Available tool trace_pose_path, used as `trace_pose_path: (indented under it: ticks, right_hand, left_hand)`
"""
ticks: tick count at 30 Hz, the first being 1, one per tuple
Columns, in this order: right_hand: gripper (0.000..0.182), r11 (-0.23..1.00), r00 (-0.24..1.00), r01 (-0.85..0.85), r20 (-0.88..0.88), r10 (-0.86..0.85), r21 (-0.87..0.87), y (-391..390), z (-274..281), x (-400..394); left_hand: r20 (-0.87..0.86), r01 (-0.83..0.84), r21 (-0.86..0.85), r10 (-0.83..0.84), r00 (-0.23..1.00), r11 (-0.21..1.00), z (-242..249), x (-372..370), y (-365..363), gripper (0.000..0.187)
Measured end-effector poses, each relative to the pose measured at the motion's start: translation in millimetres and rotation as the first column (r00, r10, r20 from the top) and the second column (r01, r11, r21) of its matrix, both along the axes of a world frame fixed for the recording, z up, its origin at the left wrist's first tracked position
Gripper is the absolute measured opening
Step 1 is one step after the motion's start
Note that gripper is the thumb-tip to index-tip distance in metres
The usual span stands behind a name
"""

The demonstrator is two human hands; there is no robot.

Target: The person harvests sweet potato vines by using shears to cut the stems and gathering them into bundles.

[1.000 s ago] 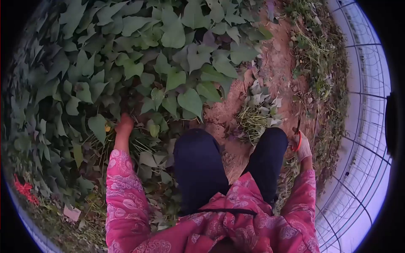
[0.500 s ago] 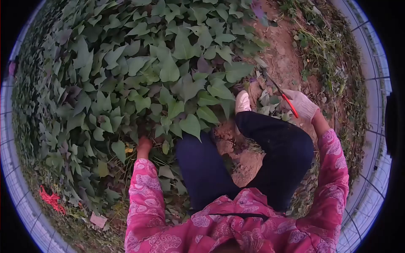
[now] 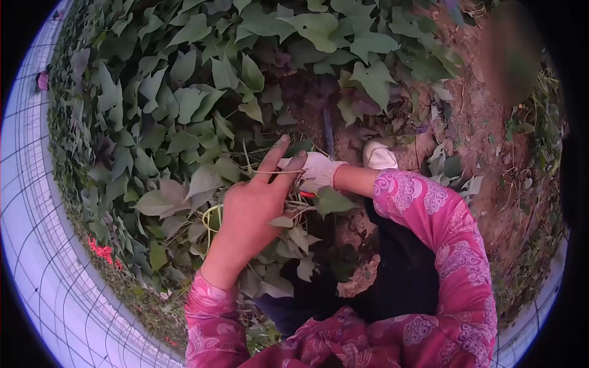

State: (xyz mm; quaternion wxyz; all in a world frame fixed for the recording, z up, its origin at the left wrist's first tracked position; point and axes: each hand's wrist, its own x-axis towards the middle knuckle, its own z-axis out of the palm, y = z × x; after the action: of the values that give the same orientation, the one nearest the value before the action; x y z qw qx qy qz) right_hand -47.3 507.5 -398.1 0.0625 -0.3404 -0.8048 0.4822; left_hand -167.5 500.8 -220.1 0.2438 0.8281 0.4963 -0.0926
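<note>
My bare left hand [image 3: 251, 205] is over the leafy vines in the middle of the view. Two of its fingers point up and right, and the rest curl round a bunch of vine stems [image 3: 300, 210] whose leaves hang below. Beside those fingertips is my right hand [image 3: 318, 170] in a white glove, closed on red-handled shears. Only a bit of the red handle [image 3: 307, 194] shows; the blades are hidden behind the left hand and leaves. Thin stems cross in front of both hands.
Dense heart-shaped foliage [image 3: 190, 101] spreads to the left and ahead. Bare reddish soil [image 3: 478, 141] runs along the right. My white shoe [image 3: 379, 156] rests on the ground near the right forearm. Red strands [image 3: 101, 250] lie at far left. A dark blur covers the upper right.
My left hand has risen out of the foliage with vine stems. My right hand has swung left with the shears, from over the soil to beside the left hand. The view has shifted.
</note>
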Motion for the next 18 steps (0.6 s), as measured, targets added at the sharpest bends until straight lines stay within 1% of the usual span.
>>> trace_pose_path:
  ticks: [2, 3, 4, 5, 6, 7, 8, 9, 10, 11, 12, 13, 14, 15, 16, 17, 18]
  right_hand:
    - [0.025, 0.978, 0.978, -0.208, 0.032, 0.207, 0.031, 6.0, -10.9, 12.1]
    - [0.024, 0.916, 0.941, 0.187, -0.333, -0.064, 0.355, -13.3, -54.6, 10.7]
    - [0.024, 0.995, 0.969, 0.085, -0.237, -0.070, 0.054, -2.0, -35.4, 25.1]
    - [0.024, 0.966, 0.989, -0.003, -0.142, -0.035, -0.260, 13.3, -15.9, 41.7]
    - [0.024, 0.994, 0.961, 0.047, -0.275, -0.018, 0.100, 1.0, -48.7, 50.4]
    - [0.023, 0.998, 0.975, -0.018, -0.222, 0.002, -0.068, 7.5, -38.8, 64.4]
    - [0.022, 0.969, 0.985, -0.076, -0.172, 0.036, -0.235, 16.7, -21.3, 78.9]
    - [0.016, 0.861, 0.990, -0.057, -0.139, -0.016, -0.505, 20.2, -17.9, 87.0]
    - [0.015, 0.796, 0.965, 0.034, -0.189, -0.184, -0.604, 21.5, -12.6, 92.8]
    - [0.016, 0.703, 0.911, 0.107, -0.214, -0.353, -0.703, 19.0, -10.5, 97.6]
    - [0.021, 0.715, 0.880, 0.116, -0.263, -0.396, -0.690, 23.4, -30.7, 101.9]
    - [0.019, 0.510, 0.743, -0.022, -0.355, -0.567, -0.860, 20.4, -71.6, 99.4]
    - [0.018, 0.708, 0.836, 0.048, -0.359, -0.415, -0.705, 28.7, -76.8, 93.9]
    - [0.018, 0.876, 0.920, 0.093, -0.295, -0.258, -0.474, 37.2, -81.4, 88.4]
    - [0.019, 0.969, 0.971, 0.101, -0.191, -0.146, -0.226, 47.2, -80.8, 82.4]
    - [0.025, 0.790, 0.959, 0.127, -0.128, -0.252, -0.600, 48.6, -77.7, 77.2]
    - [0.042, 0.476, 0.946, 0.132, -0.032, -0.322, -0.869, 50.1, -72.8, 70.8]
  left_hand:
    - [-0.285, -0.085, -0.072, 0.061, 0.957, 0.994, -51.2, 2.7, 6.7, 0.087]
    - [-0.375, -0.183, -0.048, 0.152, 0.914, 0.982, -76.0, -10.9, 7.6, 0.093]
    - [-0.398, -0.213, -0.022, 0.187, 0.898, 0.977, -93.4, -29.2, 4.6, 0.084]
    - [-0.417, -0.245, 0.005, 0.224, 0.881, 0.970, -107.2, -47.7, 1.9, 0.075]
    - [-0.430, -0.246, 0.000, 0.222, 0.875, 0.969, -117.8, -67.4, -5.2, 0.075]
    - [-0.372, -0.267, 0.060, 0.270, 0.888, 0.962, -124.1, -87.2, -14.9, 0.061]
    - [-0.307, -0.290, 0.120, 0.314, 0.899, 0.949, -123.5, -99.0, -21.8, 0.048]
    - [-0.312, -0.292, 0.121, 0.316, 0.896, 0.949, -114.5, -100.0, -21.9, 0.048]
    - [-0.304, -0.358, 0.128, 0.380, 0.874, 0.925, -102.1, -97.7, -19.7, 0.037]
    - [-0.296, -0.420, 0.131, 0.440, 0.848, 0.898, -95.0, -98.3, -19.1, 0.027]
    - [-0.331, -0.407, 0.153, 0.435, 0.838, 0.901, -99.5, -113.4, -20.9, 0.026]
    - [-0.337, -0.409, 0.148, 0.434, 0.835, 0.901, -103.4, -123.8, -22.5, 0.026]
    - [-0.219, -0.459, 0.202, 0.497, 0.840, 0.865, -106.9, -132.0, -22.2, 0.021]
    - [-0.096, -0.509, 0.250, 0.544, 0.833, 0.824, -108.3, -135.0, -21.3, 0.017]
    - [-0.082, -0.523, 0.241, 0.554, 0.828, 0.818, -104.4, -133.9, -20.4, 0.015]
    - [-0.090, -0.513, 0.239, 0.544, 0.834, 0.825, -102.0, -132.5, -20.1, 0.015]
    - [-0.108, -0.498, 0.226, 0.530, 0.841, 0.837, -100.7, -129.6, -20.3, 0.015]
